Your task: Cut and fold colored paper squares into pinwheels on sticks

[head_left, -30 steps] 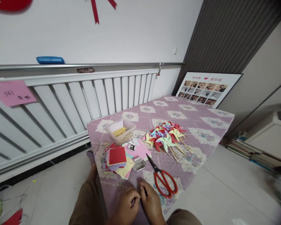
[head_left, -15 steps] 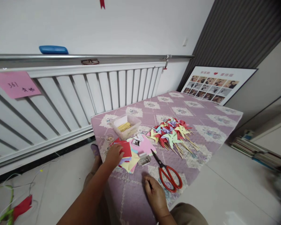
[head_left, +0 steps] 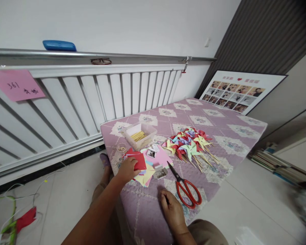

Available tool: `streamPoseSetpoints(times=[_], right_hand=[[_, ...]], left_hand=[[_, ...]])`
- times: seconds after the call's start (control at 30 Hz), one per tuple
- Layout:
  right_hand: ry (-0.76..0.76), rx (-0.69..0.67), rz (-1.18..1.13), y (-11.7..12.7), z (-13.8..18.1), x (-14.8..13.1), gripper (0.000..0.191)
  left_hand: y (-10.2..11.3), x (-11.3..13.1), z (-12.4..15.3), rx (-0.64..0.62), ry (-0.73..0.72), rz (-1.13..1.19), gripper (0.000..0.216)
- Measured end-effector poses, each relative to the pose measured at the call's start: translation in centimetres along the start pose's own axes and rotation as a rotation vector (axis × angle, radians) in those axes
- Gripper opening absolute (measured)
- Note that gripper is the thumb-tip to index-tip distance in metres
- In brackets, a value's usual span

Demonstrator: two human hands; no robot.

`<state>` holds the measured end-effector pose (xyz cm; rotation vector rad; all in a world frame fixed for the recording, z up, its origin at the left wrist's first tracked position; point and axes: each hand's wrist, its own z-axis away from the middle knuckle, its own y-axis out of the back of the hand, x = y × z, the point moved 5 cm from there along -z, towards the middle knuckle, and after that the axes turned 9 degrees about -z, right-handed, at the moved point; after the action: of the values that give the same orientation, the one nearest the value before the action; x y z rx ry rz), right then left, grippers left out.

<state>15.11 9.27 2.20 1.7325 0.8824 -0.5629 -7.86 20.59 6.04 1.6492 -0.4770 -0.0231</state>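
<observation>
My left hand point(head_left: 129, 170) is at the stack of coloured paper, its fingers and thumb bent over the edge of a red paper sheet point(head_left: 140, 161). Yellow paper pieces point(head_left: 148, 173) fan out beneath it. My right hand point(head_left: 172, 208) rests on the tablecloth near the front edge, curled into a loose fist with nothing visible in it. Beside it lie red-handled scissors point(head_left: 185, 190), blades partly apart. A small open box of metal pins point(head_left: 160, 173) sits between the paper and the scissors. Pink paper point(head_left: 163, 157) lies behind.
A clear plastic box point(head_left: 151, 137) holds thin wooden sticks point(head_left: 138, 136). Next to it is a small round container point(head_left: 121, 148). Finished paper pinwheels point(head_left: 190, 146) lie in a heap to the right. A white radiator point(head_left: 142, 92) borders the table's far side; a photo board point(head_left: 234, 90) leans behind.
The view has shifted slightly. My left hand's fingers have drawn back a little toward the near edge of the red paper. My right hand stays in its fist beside the scissors.
</observation>
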Motion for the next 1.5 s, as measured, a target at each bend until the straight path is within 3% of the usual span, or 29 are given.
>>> streamPoseSetpoints(times=[1.07,1.5], right_hand=[[0.04,0.01,0.017,0.0,0.1,-0.1,0.024],[0.041,0.02,0.044,0.1,0.1,-0.2,0.025]], left_hand=[[0.1,-0.5,-0.6,0.016,-0.044,0.066,0.028],[0.5,-1.3,-0.8,0.009,0.157,0.155,0.025]])
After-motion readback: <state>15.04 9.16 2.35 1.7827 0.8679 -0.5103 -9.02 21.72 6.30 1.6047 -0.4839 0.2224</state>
